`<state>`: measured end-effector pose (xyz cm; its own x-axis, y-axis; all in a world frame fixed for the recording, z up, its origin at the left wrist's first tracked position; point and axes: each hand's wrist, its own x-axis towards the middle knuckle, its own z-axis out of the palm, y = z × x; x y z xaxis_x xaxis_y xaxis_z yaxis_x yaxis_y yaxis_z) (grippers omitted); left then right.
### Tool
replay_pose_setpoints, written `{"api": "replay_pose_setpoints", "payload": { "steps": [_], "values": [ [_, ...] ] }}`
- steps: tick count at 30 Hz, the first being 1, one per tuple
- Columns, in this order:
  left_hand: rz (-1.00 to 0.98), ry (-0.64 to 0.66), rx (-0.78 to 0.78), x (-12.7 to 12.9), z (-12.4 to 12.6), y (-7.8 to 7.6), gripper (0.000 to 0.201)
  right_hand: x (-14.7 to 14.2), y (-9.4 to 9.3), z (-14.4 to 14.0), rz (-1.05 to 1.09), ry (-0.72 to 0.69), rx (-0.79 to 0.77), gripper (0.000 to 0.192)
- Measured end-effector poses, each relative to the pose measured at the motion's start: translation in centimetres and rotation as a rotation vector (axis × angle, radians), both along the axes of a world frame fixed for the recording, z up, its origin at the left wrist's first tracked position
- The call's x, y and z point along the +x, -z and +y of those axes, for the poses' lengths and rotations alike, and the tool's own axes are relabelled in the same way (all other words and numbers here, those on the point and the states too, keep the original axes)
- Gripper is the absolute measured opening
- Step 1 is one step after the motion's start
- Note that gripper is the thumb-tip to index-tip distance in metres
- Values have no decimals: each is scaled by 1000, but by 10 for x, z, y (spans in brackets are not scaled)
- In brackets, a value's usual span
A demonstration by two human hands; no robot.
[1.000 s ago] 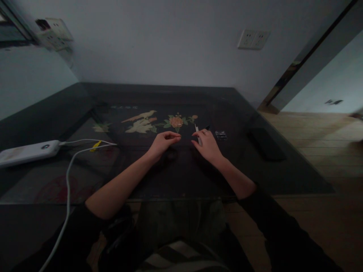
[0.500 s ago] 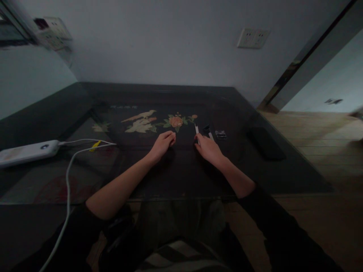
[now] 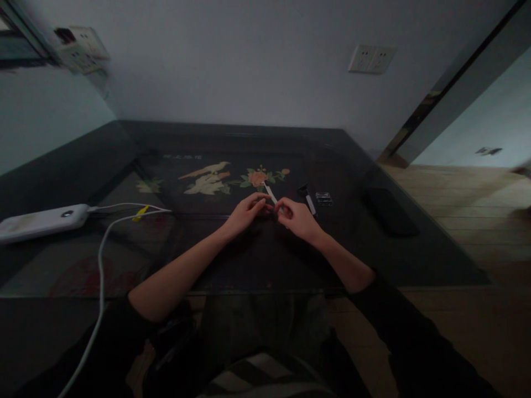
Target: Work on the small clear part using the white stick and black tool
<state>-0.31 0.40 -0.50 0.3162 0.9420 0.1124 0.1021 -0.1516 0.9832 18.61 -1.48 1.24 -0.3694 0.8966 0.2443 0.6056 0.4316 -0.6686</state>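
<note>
From the head camera, looking down over the person's forearms, both hands meet at the middle of a dark glass-topped bench (image 3: pixel 124 260) in dim light. The left hand (image 3: pixel 245 213) and the right hand (image 3: pixel 297 218) are brought together, fingertips almost touching, and between them they pinch a thin white stick (image 3: pixel 270 193) whose free end slants up and away to the left, toward the flower picture (image 3: pixel 259 177) under the glass. The fingers of both hands are curled closed around the near end of the stick, though the poor light hides just how each finger sits on it. The stick is held just above the bench top, in front of the person, close to the painted bird (image 3: pixel 205 169) and flower. Just to the right of the right hand lies a small dark tool with a pale tip (image 3: pixel 307 198), flat on the glass and apart from the hand, and a little farther right sits a small clear box (image 3: pixel 323 198). Well off to the right, near the bench edge, lies a dark flat phone (image 3: pixel 388 211). On the far left of the bench rests a white power bank (image 3: pixel 41 221), with a white cable (image 3: pixel 99 265) running from it across the glass and down toward the person's lap; a small yellow tag (image 3: pixel 140 213) hangs on the cable. Wall sockets (image 3: pixel 371 58) are set in the pale wall behind the bench, and wooden floor (image 3: pixel 477 221) shows to the right
</note>
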Motion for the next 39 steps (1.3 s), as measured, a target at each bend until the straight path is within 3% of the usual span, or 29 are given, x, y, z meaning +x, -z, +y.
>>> {"api": "replay_pose_setpoints", "payload": {
  "steps": [10, 16, 21, 29, 34, 39],
  "values": [
    [157, -43, 113, -2, -1, -4, 30, -6, 5, -5, 51, -154, 46, 9],
    [138, -84, 178, -6, 0, -7, 30, -6, 3, -5, 99, -190, 22, 25],
    [153, -189, 183, -15, 8, -11, 28, 5, 0, 5, 51, 35, 74, 21],
    [420, -368, 295, -45, 29, -11, 27, 43, -9, 21, -356, 503, 103, 9],
    [568, -434, 251, -56, 37, -3, 24, 54, -2, 24, -586, 518, -7, 18],
    [678, -439, 279, -60, 37, 1, 14, 51, 1, 23, -667, 482, -82, 17]
  ]
}}
